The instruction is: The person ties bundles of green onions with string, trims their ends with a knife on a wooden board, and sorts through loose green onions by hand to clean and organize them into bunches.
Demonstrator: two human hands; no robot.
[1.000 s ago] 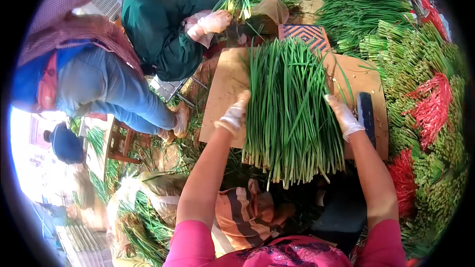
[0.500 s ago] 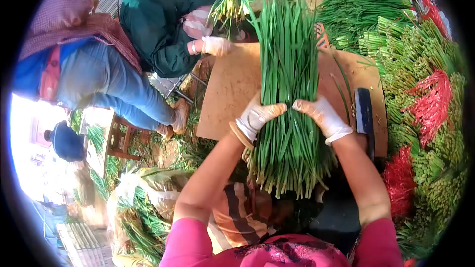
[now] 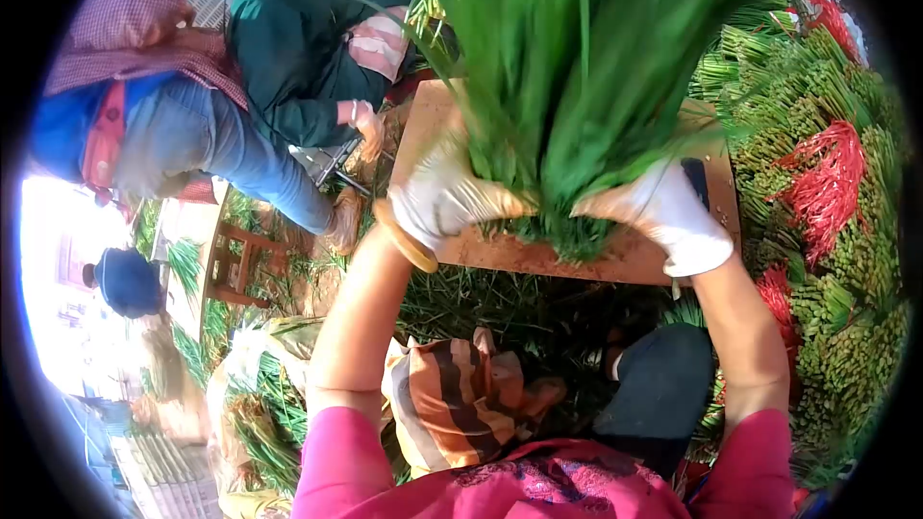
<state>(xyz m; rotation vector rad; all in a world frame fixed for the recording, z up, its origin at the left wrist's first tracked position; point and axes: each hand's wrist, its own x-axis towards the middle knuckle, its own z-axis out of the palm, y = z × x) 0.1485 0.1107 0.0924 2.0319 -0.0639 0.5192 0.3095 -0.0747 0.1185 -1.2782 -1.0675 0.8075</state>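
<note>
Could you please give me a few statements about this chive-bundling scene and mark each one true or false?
1. Both hands, left hand and right hand, grip the chive bundle. True.
2. The hands are bare. False: both wear light gloves.
3. The bundle's cut ends stand on the wooden board. True.
4. The piled bundles at right are tied in blue. False: the ties are red.

Single head-worn view, looking steeply down and forward, close over wooden board (image 3: 433,125); fisheye edges dark.
</note>
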